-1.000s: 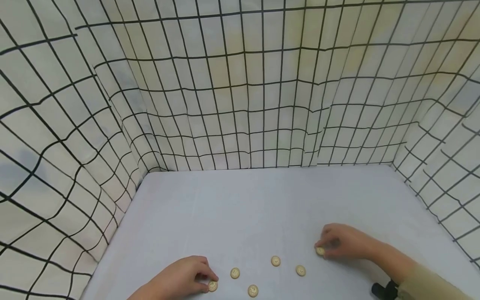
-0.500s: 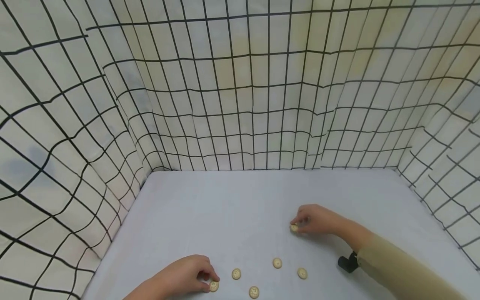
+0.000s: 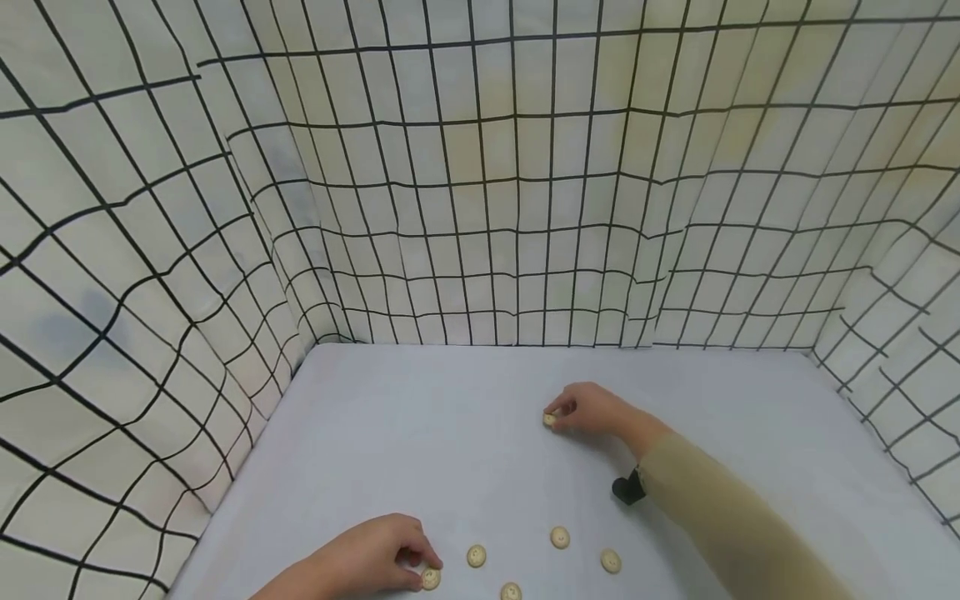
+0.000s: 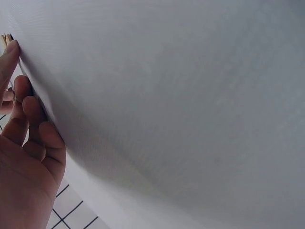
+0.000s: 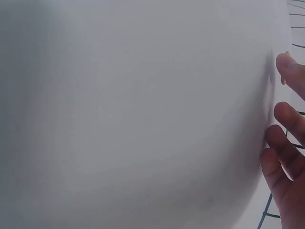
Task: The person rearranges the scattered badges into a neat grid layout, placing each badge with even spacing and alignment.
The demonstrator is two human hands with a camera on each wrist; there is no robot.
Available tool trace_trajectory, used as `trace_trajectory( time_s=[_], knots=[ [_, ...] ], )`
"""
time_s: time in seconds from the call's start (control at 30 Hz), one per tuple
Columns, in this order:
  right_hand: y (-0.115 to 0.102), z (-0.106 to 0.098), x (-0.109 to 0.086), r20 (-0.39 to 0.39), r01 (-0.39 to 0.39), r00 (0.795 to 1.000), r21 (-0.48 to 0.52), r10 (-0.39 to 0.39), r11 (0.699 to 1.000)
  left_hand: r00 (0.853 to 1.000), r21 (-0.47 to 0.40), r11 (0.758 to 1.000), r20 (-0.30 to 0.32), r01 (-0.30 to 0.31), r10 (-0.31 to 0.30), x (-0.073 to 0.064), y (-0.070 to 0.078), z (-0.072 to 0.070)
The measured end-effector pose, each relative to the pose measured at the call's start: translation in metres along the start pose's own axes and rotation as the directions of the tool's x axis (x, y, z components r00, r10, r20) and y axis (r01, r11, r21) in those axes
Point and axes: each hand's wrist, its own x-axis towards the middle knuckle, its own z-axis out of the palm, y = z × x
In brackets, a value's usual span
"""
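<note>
My right hand (image 3: 596,410) reaches over the white table and pinches a round cream button (image 3: 550,419) between thumb and fingers. At the front left, my left hand (image 3: 378,554) pinches another cream button (image 3: 431,579), close to the tabletop. Further buttons lie flat to the right of the left hand: one button (image 3: 476,556) nearest it, one button (image 3: 511,592) at the frame's bottom edge, one button (image 3: 560,537) and one button (image 3: 611,561) more to the right. In the right wrist view, the thumb (image 5: 288,62) covers most of the held button.
A white-covered table (image 3: 420,417) spreads under both hands. White cloth walls with a black grid (image 3: 480,208) enclose it at the back and sides. A small black device (image 3: 628,489) sits at the right wrist by the tan sleeve (image 3: 720,517).
My right hand has moved leftward and farther back over the table, carrying its button. The left hand and the lying buttons keep their places; the head view has shifted slightly.
</note>
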Motion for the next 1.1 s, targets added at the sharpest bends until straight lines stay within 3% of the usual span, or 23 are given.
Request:
trace_trajectory(
  time_s=[0.27,0.4,0.6,0.93,1.1],
  knots=[
    [-0.006,0.001,0.022,-0.05,-0.085,0.995,0.032,0.087,0.996,0.999,-0.005,1.0,-0.019,-0.027,0.027,-0.001,-0.002,0.002],
    [-0.005,0.002,0.028,-0.068,-0.077,0.995,0.012,0.077,0.997,0.998,0.002,0.999,-0.035,-0.043,0.043,-0.002,-0.003,0.003],
    [-0.006,0.003,0.033,-0.069,-0.067,0.995,0.002,0.067,0.998,1.0,-0.035,0.999,-0.025,-0.015,0.015,-0.001,-0.005,0.003],
    [-0.002,0.005,0.029,-0.064,-0.056,0.996,0.015,0.057,0.998,1.0,-0.085,0.996,-0.021,-0.01,0.008,-0.006,-0.007,0.005],
    [0.001,-0.002,0.019,-0.069,-0.049,0.996,0.032,0.052,0.998,1.0,-0.07,0.998,-0.031,-0.001,-0.001,-0.004,-0.008,0.005]
  ],
)
